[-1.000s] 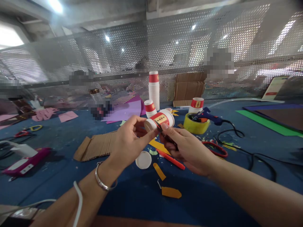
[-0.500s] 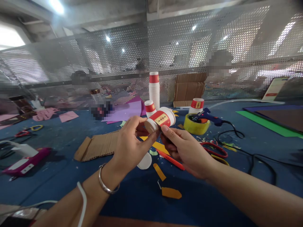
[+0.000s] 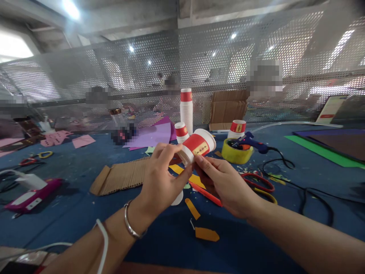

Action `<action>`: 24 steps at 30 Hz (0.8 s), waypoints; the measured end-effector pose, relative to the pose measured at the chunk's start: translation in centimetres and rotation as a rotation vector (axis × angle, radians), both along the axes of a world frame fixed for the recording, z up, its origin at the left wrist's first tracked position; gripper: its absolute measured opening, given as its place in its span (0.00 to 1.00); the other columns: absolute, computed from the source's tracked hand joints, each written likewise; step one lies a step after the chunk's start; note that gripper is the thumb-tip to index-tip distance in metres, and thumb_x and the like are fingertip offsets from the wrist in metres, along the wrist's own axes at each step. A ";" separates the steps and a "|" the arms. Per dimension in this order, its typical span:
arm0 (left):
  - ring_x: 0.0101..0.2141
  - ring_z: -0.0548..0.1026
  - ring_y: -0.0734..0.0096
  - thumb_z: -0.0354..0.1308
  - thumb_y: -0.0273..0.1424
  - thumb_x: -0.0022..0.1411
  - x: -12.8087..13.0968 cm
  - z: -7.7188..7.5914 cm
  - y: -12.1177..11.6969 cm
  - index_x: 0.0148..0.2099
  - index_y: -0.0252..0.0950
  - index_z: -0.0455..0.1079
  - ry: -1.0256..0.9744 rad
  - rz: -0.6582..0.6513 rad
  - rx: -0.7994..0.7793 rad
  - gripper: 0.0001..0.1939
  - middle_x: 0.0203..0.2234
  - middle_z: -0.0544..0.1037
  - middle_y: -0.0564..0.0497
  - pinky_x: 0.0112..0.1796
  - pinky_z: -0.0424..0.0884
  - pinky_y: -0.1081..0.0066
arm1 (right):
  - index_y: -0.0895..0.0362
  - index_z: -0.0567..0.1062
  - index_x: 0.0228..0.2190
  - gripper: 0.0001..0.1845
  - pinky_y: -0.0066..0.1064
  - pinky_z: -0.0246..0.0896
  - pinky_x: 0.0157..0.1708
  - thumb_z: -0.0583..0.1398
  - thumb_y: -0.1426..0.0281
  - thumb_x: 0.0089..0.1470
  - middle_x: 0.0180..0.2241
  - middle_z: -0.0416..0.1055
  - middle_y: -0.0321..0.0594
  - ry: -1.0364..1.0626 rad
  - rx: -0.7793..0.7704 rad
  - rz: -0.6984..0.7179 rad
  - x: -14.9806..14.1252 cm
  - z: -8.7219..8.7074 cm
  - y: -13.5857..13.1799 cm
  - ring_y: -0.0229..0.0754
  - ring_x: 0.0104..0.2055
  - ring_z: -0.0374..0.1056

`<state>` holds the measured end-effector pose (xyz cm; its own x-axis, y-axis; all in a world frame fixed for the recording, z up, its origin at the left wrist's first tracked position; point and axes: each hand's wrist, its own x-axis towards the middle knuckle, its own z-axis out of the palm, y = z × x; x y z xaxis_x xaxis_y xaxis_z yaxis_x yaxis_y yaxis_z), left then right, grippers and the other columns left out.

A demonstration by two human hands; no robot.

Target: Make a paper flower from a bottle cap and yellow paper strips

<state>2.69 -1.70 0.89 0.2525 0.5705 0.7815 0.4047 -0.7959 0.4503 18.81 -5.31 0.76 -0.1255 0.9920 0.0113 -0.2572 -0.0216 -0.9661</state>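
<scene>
A red and white paper cup [image 3: 198, 144] with a gold label is tilted on its side above the table, its wide rim toward the upper right. My left hand [image 3: 162, 173] is closed round the narrow base end, fingers above and thumb below. My right hand [image 3: 221, 177] is closed against the cup's lower side, thumb near the label. Its curled fingers are mostly hidden, so I cannot tell whether they hold something small too. Below lie a white paper disc [image 3: 178, 198], partly covered by my left hand, an orange-red pen-like stick [image 3: 207, 194] and orange paper pieces [image 3: 192, 208].
Behind stand a tall stack of paper cups [image 3: 186, 110] and a smaller cup [image 3: 181, 131]. To the right are yellow tape [image 3: 236, 154], a blue glue gun [image 3: 252, 142] with its cable, and red-yellow scissors [image 3: 261, 182]. Corrugated cardboard [image 3: 122, 176] and a purple power strip [image 3: 34, 194] lie left.
The cup has turned about its length, so its label now sits lower and farther right. Cup and left hand have shifted slightly right; the left hand covers more of the white disc.
</scene>
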 end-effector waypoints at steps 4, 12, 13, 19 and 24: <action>0.40 0.78 0.65 0.68 0.31 0.59 -0.1 -0.2 0.4 0.50 0.41 0.69 -0.013 -0.020 -0.028 0.17 0.41 0.72 0.48 0.40 0.83 0.63 | 0.55 0.67 0.24 0.28 0.28 0.33 0.17 0.65 0.43 0.50 0.19 0.49 0.26 0.005 0.007 -0.004 -0.1 -0.3 0.2 0.30 0.19 0.40; 0.43 0.80 0.62 0.70 0.33 0.57 -0.7 -0.7 1.9 0.51 0.40 0.68 -0.126 -0.041 -0.159 0.22 0.44 0.77 0.45 0.40 0.83 0.63 | 0.55 0.66 0.23 0.28 0.28 0.33 0.17 0.65 0.45 0.52 0.20 0.52 0.28 0.003 -0.039 -0.018 -0.1 -0.3 0.1 0.30 0.20 0.43; 0.43 0.80 0.62 0.70 0.34 0.57 -0.8 -0.6 2.0 0.51 0.40 0.68 -0.135 -0.037 -0.174 0.22 0.44 0.77 0.45 0.39 0.83 0.63 | 0.55 0.66 0.23 0.28 0.28 0.33 0.17 0.65 0.45 0.52 0.20 0.52 0.28 0.000 -0.041 -0.018 -0.1 -0.3 0.1 0.30 0.20 0.42; 0.38 0.81 0.63 0.69 0.35 0.58 -0.6 -0.6 1.8 0.50 0.39 0.68 -0.126 -0.081 -0.259 0.20 0.42 0.79 0.45 0.38 0.83 0.62 | 0.56 0.67 0.23 0.29 0.27 0.33 0.17 0.67 0.44 0.48 0.18 0.51 0.26 0.025 -0.042 -0.022 -0.2 -0.2 0.2 0.29 0.19 0.40; 0.39 0.80 0.64 0.68 0.30 0.58 0.0 -0.9 1.2 0.50 0.41 0.69 -0.068 -0.072 -0.163 0.19 0.42 0.74 0.47 0.39 0.83 0.62 | 0.56 0.68 0.25 0.28 0.26 0.33 0.17 0.67 0.44 0.47 0.20 0.53 0.27 0.036 -0.028 -0.034 -0.1 0.0 0.2 0.29 0.20 0.41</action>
<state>2.71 -0.46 -0.05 0.2468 0.6736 0.6966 0.3138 -0.7357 0.6003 18.67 -5.14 0.77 -0.0921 0.9957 -0.0122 -0.2930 -0.0388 -0.9553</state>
